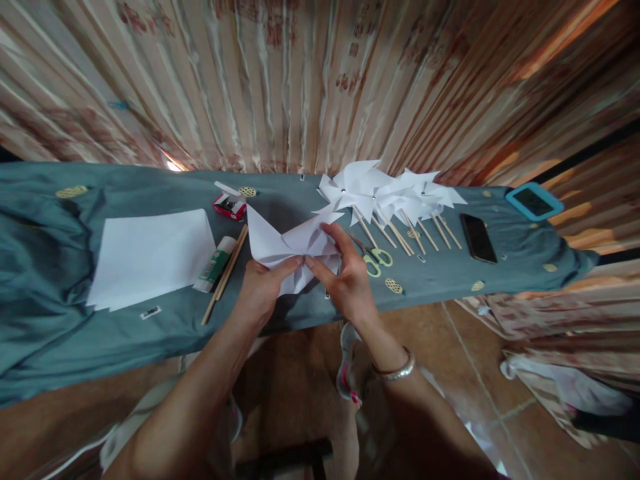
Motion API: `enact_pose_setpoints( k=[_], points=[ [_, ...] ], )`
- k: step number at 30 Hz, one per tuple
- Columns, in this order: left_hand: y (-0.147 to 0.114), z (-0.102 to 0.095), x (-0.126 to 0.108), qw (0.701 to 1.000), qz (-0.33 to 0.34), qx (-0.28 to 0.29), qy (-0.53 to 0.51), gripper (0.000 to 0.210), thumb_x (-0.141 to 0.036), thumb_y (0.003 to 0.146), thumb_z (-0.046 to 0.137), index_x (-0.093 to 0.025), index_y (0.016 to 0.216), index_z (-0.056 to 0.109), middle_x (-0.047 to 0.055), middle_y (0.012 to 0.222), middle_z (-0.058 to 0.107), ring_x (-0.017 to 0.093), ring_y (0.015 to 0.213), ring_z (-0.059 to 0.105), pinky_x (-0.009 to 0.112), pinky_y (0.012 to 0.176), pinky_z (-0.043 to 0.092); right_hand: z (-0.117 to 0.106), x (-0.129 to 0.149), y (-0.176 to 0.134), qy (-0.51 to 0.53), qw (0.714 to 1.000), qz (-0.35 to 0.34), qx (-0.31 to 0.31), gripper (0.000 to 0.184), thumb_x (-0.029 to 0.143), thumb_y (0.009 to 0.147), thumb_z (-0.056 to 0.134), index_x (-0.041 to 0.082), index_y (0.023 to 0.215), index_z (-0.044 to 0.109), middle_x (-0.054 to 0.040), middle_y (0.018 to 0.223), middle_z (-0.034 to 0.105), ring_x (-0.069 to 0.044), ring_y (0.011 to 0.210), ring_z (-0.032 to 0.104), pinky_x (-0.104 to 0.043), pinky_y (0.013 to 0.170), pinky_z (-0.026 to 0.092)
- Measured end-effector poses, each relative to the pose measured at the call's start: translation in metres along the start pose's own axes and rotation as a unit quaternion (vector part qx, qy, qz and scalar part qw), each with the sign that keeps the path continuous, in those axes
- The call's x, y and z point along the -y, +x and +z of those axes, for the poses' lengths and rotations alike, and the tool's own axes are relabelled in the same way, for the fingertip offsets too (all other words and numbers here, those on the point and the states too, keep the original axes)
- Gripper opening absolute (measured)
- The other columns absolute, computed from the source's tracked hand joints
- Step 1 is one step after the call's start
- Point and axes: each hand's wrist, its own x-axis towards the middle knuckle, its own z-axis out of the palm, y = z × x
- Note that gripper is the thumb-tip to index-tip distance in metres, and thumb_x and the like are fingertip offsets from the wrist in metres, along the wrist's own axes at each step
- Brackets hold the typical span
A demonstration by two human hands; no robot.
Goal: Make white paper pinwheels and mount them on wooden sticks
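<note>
1. The folded paper (273,243) is to the right of the glue stick (216,263), held over the bench (440,280), with some corners curled inward and others standing out.
2. The left hand (261,293) has its grip closed on the paper's near left part, thumb pressed close to the middle.
3. The right hand (350,277) grips it too: its thumb meets the left one near the middle, and its index finger lies along a fold.
4. The paper should handle as very light and a little springy; the curls would likely lift if released, and hard pinching would crease them.
5. The best hold is probably at the middle, under both thumbs, leaving the outer points free.
6. Beyond the glue stick is a red-and-white box (231,205), flap raised, with small dark things inside, too small to identify.
7. White sheets (155,253) lie left of the glue stick, and loose sticks (231,265) just right of it.
8. Farther right of the glue stick are scissors (376,255) and paper pinwheels (360,183) on sticks.
</note>
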Motion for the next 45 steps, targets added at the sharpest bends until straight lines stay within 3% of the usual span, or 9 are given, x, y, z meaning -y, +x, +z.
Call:
enact_pose_setpoints(
  k=[9, 13, 17, 25, 32, 40, 45],
  points=[
    [-0.001, 0.001, -0.001, 0.999, 0.026, -0.021, 0.043, 0.032, -0.021, 0.051, 0.086, -0.013, 0.08, 0.076, 0.004, 0.078, 0.077, 0.022, 0.073, 0.07, 0.031, 0.071, 0.058, 0.001, -0.007, 0.001, 0.107, 0.993, 0.038, 0.031, 0.059, 0.033, 0.076, 0.074, 0.024, 0.13, 0.052, -0.0079, 0.131, 0.061, -0.025, 0.122, 0.058, -0.045, 0.108, 0.047],
    [-0.001, 0.0, -0.001, 0.999, 0.024, -0.016, 0.045, 0.032, -0.023, 0.051, 0.086, -0.014, 0.08, 0.076, 0.004, 0.077, 0.077, 0.021, 0.071, 0.07, 0.03, 0.068, 0.057, 0.003, -0.01, 0.0, 0.176, 0.979, 0.093, 0.054, 0.074, 0.038, 0.074, 0.077, 0.025, 0.138, 0.041, -0.0071, 0.116, 0.067, -0.024, 0.104, 0.067, -0.042, 0.093, 0.058],
    [-0.002, 0.0, -0.003, 0.997, 0.03, -0.016, 0.065, 0.034, -0.027, 0.051, 0.086, -0.013, 0.08, 0.076, 0.006, 0.079, 0.077, 0.022, 0.073, 0.07, 0.032, 0.07, 0.057, 0.003, -0.007, 0.0, 0.191, 0.973, 0.126, 0.034, 0.089, 0.041, 0.069, 0.082, 0.025, 0.143, 0.034, -0.0051, 0.105, 0.069, -0.024, 0.092, 0.069, -0.042, 0.085, 0.061],
    [-0.003, 0.0, -0.004, 0.996, 0.033, -0.027, 0.076, 0.041, -0.03, 0.049, 0.086, -0.011, 0.083, 0.075, 0.006, 0.078, 0.077, 0.024, 0.075, 0.07, 0.036, 0.074, 0.056, 0.007, -0.001, -0.002, 0.213, 0.967, 0.137, 0.001, 0.107, 0.04, 0.067, 0.083, 0.024, 0.151, 0.018, -0.0059, 0.103, 0.07, -0.024, 0.088, 0.07, -0.041, 0.082, 0.062],
    [-0.003, -0.002, -0.005, 0.996, 0.037, -0.035, 0.075, 0.032, -0.028, 0.05, 0.087, -0.014, 0.076, 0.076, 0.003, 0.074, 0.076, 0.021, 0.069, 0.068, 0.031, 0.068, 0.054, 0.011, -0.002, -0.002, 0.183, 0.972, 0.148, -0.009, 0.105, 0.042, 0.066, 0.081, 0.021, 0.15, 0.021, -0.0074, 0.1, 0.073, -0.024, 0.084, 0.073, -0.038, 0.073, 0.063],
    [-0.004, 0.0, -0.01, 0.994, 0.04, -0.05, 0.093, 0.035, -0.031, 0.047, 0.087, -0.014, 0.074, 0.075, 0.006, 0.075, 0.076, 0.026, 0.076, 0.07, 0.036, 0.075, 0.056, 0.005, 0.001, 0.0, 0.152, 0.972, 0.178, -0.001, 0.084, 0.038, 0.063, 0.084, 0.024, 0.136, 0.044, -0.0031, 0.093, 0.078, -0.023, 0.081, 0.074, -0.035, 0.071, 0.061],
    [-0.003, -0.004, -0.007, 0.995, 0.03, -0.025, 0.095, 0.039, -0.033, 0.049, 0.087, -0.013, 0.081, 0.076, 0.008, 0.083, 0.078, 0.026, 0.078, 0.07, 0.038, 0.077, 0.056, 0.002, -0.001, 0.003, 0.19, 0.964, 0.183, 0.031, 0.077, 0.038, 0.061, 0.085, 0.022, 0.128, 0.049, -0.0016, 0.088, 0.077, -0.023, 0.075, 0.074, -0.035, 0.068, 0.061]
  ],
)
